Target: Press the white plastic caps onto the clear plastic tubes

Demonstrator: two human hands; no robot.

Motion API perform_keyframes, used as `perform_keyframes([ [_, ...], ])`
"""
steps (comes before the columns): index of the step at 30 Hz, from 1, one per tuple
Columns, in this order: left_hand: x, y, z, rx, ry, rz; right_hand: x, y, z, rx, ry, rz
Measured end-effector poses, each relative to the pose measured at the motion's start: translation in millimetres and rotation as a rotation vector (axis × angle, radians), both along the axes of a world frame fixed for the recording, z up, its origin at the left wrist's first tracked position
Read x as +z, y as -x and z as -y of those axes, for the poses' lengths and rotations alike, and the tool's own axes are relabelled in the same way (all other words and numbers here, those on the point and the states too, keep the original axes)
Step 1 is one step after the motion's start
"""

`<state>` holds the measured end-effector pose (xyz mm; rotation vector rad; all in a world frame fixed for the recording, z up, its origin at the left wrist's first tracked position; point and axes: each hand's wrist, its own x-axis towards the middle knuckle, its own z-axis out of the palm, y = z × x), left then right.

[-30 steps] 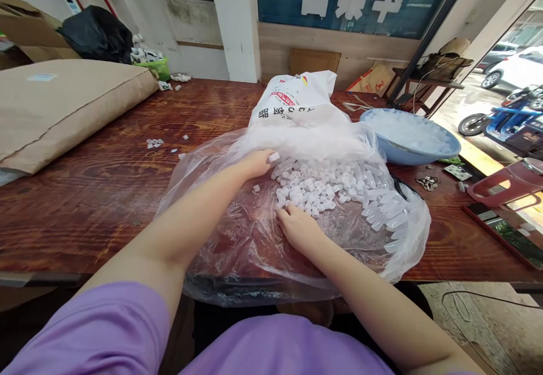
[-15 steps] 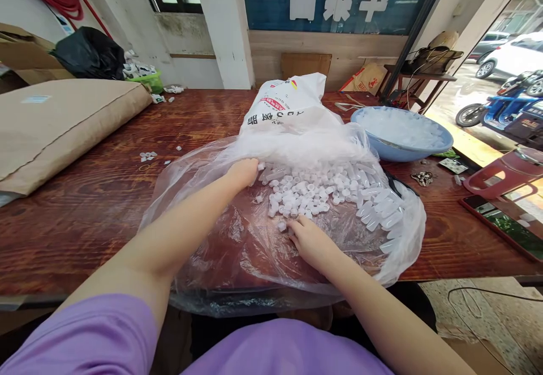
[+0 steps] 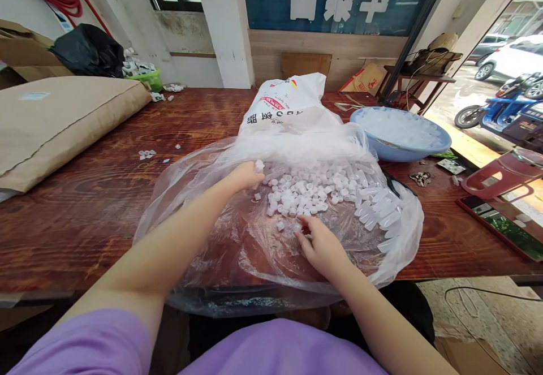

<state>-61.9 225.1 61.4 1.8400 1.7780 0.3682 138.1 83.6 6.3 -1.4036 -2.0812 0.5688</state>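
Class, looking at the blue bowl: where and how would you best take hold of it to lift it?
Probably two-handed, by opposite sides of the rim, coming from the near side. The blue bowl is wide and round, flares to an exposed lip, and holds pale contents. The clear plastic bag crowds its left side.

Keys point(image 3: 421, 179) and a phone point(image 3: 503, 228) lie near a pink container point(image 3: 511, 170), a brown package point(image 3: 68, 126) far left.

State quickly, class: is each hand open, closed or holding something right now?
Left hand: closed, apparently holding at least one small white piece.
Right hand: open; whether it touches anything cannot be told.
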Motion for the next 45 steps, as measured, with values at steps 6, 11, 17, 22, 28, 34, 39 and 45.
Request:
perform_keyframes([
  [6, 11.6, -24.9, 95.4, 0.173, 0.127, 0.974, 12.8, -5.2, 10.0, -0.031, -0.298, -0.404],
  [11, 1.2, -42.2, 139.6, 0.402, 0.296, 1.493, 20.3, -1.5, 18.9, 0.085, -0.463, -0.341],
  [17, -10.3, -42.0, 155.5, 0.409, 0.267, 1.525, 19.0, -5.5, 21.0, 0.073, -0.565, -0.305],
  [22, -11.7, -40.5, 163.1, 0.401, 0.248, 1.506, 19.1, -8.9, 21.8, 0.220, -0.598, -0.193],
  [28, -15.4, -38.7, 170.9, 0.416, 0.170, 1.472, 20.4, 0.1, 20.5, 0.108, -0.291, -0.218],
  [34, -18.1, -32.5, 174.4, 0.463, 0.099, 1.425, 18.8, 10.3, 21.2, 0.007, -0.015, -0.242],
  [39, -20.8, -28.4, 177.7, 0.474, 0.165, 1.460, 19.7, 19.4, 24.4, 0.116, 0.130, -0.201],
  [45, -24.6, -17.9, 180.9, 0.477, 0.135, 1.464, 16.2, 32.0, 27.8, 0.186, -0.053, -0.091],
])
